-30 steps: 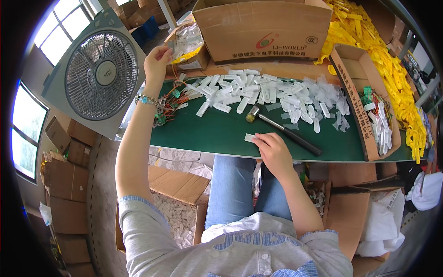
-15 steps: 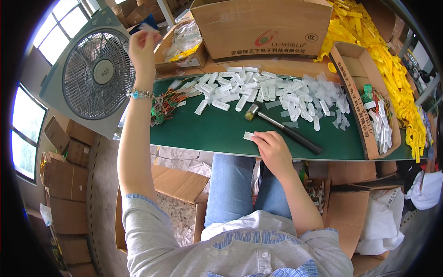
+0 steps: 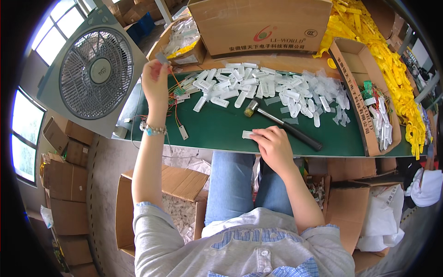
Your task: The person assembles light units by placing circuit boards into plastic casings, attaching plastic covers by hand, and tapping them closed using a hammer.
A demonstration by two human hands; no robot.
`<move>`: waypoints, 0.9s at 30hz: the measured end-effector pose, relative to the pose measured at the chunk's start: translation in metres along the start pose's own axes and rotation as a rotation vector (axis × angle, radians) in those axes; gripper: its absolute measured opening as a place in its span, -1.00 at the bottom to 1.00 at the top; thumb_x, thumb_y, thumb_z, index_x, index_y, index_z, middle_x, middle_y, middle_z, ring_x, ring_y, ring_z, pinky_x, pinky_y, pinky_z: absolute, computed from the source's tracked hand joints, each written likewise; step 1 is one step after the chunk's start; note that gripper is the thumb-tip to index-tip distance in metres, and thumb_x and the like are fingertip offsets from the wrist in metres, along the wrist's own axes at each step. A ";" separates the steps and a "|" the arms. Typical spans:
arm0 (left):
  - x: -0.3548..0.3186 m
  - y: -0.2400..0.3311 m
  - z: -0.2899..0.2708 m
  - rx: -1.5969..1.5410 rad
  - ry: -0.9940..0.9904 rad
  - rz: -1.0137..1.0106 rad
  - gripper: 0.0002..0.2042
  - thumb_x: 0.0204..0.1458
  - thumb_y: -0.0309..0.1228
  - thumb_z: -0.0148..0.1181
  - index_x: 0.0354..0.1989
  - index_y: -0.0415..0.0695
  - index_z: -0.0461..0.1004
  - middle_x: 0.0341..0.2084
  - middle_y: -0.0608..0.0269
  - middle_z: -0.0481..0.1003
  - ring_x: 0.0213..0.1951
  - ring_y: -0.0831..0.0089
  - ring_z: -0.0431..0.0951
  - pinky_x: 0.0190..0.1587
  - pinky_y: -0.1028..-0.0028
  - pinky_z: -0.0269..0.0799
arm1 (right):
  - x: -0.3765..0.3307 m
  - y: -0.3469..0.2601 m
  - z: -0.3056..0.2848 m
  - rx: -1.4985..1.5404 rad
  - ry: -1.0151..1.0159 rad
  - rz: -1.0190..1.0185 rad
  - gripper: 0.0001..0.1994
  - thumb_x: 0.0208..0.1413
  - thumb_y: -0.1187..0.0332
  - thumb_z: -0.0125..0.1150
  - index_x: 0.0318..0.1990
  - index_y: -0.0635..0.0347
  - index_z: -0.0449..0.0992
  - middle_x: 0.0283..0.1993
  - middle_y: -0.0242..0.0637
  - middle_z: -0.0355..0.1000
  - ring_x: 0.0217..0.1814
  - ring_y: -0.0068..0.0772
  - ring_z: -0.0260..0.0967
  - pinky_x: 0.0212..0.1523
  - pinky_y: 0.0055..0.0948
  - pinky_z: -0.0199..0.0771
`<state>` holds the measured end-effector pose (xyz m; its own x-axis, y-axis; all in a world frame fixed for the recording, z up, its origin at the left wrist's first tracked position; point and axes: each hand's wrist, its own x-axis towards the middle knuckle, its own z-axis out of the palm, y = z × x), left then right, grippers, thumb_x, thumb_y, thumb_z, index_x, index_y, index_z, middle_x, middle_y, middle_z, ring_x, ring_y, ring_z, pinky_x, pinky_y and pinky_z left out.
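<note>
My left hand [image 3: 155,83] is raised over the left end of the table, its fingers pinching a small, thin, greyish translucent piece [image 3: 162,57]. Beneath and beside that hand lie red wires [image 3: 176,115] with small green boards [image 3: 179,91] and white tabs, partly covered by my forearm. Near the front edge, my right hand [image 3: 273,147] grips a small white plastic case [image 3: 248,135] between thumb and fingers. A hammer [image 3: 286,127] with a black handle rests just beyond the right hand. Farther back spreads a heap of similar white cases [image 3: 249,85].
A grey box fan [image 3: 92,74] stands at left. Behind the heap are a large carton [image 3: 258,27] and a smaller box of clear bags [image 3: 184,39]. On the right, an open cardboard tray [image 3: 362,106] holds wired parts, beside piled yellow plastic pieces [image 3: 392,83].
My left hand has come down and slightly right with its thin piece. A wired white tab now shows nearer the table's front edge. The right hand has barely moved.
</note>
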<state>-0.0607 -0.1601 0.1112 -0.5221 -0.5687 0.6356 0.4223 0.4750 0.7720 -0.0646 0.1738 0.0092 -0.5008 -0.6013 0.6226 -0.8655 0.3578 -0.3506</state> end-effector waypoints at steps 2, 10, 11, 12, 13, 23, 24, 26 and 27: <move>-0.030 0.003 0.003 0.049 -0.091 -0.051 -0.87 0.18 -0.56 0.13 -0.13 -0.29 0.42 -0.32 0.28 0.50 -0.21 0.55 0.53 -0.09 0.55 0.46 | 0.000 0.002 0.000 0.019 -0.009 0.001 -0.76 -0.13 0.58 0.27 -0.24 0.16 0.62 -0.09 -0.43 0.52 -0.13 -0.33 0.40 -0.07 -0.28 0.39; -0.141 0.026 0.047 0.297 -0.403 0.282 -0.80 -0.09 -0.73 0.23 -0.27 -0.23 0.57 -0.38 0.15 0.52 -0.30 0.31 0.56 -0.27 0.47 0.49 | -0.001 0.008 -0.003 0.233 -0.031 0.182 -0.57 -0.10 0.60 0.32 -0.02 0.22 0.37 -0.23 -0.24 0.44 -0.16 -0.18 0.41 -0.10 -0.22 0.43; -0.155 0.026 0.051 0.331 -0.453 0.265 -0.76 -0.15 -0.74 0.25 -0.28 -0.20 0.58 -0.36 0.20 0.53 -0.29 0.28 0.56 -0.30 0.43 0.48 | -0.001 0.009 -0.004 0.270 -0.040 0.200 -0.54 -0.10 0.60 0.32 0.01 0.22 0.35 -0.21 -0.23 0.44 -0.14 -0.17 0.42 -0.10 -0.22 0.43; -0.165 0.027 0.054 0.362 -0.497 0.329 -0.74 -0.19 -0.70 0.25 -0.28 -0.18 0.58 -0.37 0.22 0.52 -0.29 0.28 0.55 -0.28 0.40 0.49 | -0.002 0.011 -0.004 0.275 -0.065 0.206 -0.50 -0.09 0.59 0.33 0.05 0.22 0.32 -0.20 -0.22 0.44 -0.11 -0.18 0.42 -0.07 -0.23 0.42; -0.172 0.029 0.057 0.396 -0.538 0.395 -0.73 -0.23 -0.67 0.25 -0.28 -0.17 0.58 -0.37 0.24 0.51 -0.28 0.28 0.54 -0.26 0.36 0.51 | -0.002 0.011 -0.006 0.272 -0.067 0.210 -0.50 -0.09 0.59 0.33 0.05 0.22 0.32 -0.20 -0.22 0.44 -0.11 -0.18 0.42 -0.07 -0.23 0.42; -0.182 0.033 0.058 0.471 -0.676 0.508 -0.74 -0.22 -0.58 0.20 -0.26 -0.17 0.59 -0.31 0.29 0.54 -0.25 0.32 0.54 -0.24 0.38 0.53 | 0.000 0.019 -0.015 0.327 -0.158 0.147 -0.56 -0.09 0.62 0.26 0.03 0.17 0.44 -0.15 -0.22 0.43 -0.09 -0.17 0.40 -0.02 -0.24 0.43; -0.182 0.032 0.057 0.465 -0.691 0.512 -0.73 -0.22 -0.57 0.20 -0.25 -0.17 0.60 -0.30 0.29 0.53 -0.24 0.32 0.54 -0.23 0.38 0.53 | 0.000 0.019 -0.015 0.284 -0.136 0.092 -0.58 -0.10 0.62 0.25 0.00 0.17 0.47 -0.15 -0.23 0.43 -0.09 -0.17 0.40 -0.02 -0.24 0.43; -0.183 0.032 0.056 0.461 -0.704 0.515 -0.71 -0.22 -0.57 0.21 -0.24 -0.17 0.60 -0.29 0.28 0.53 -0.23 0.32 0.54 -0.22 0.39 0.53 | 0.000 0.017 -0.015 0.285 -0.138 0.099 -0.58 -0.09 0.63 0.24 0.00 0.16 0.51 -0.15 -0.23 0.43 -0.08 -0.20 0.40 -0.03 -0.27 0.44; -0.183 0.032 0.056 0.467 -0.705 0.515 -0.71 -0.22 -0.56 0.21 -0.23 -0.17 0.60 -0.29 0.28 0.53 -0.23 0.33 0.53 -0.21 0.39 0.52 | 0.000 0.017 -0.015 0.286 -0.139 0.107 -0.58 -0.09 0.64 0.23 0.00 0.15 0.54 -0.14 -0.24 0.43 -0.08 -0.22 0.41 -0.04 -0.30 0.45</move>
<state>0.0068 -0.0034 0.0192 -0.7427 0.2391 0.6255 0.4657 0.8557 0.2258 -0.0792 0.1906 0.0143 -0.5685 -0.6701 0.4773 -0.7666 0.2210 -0.6029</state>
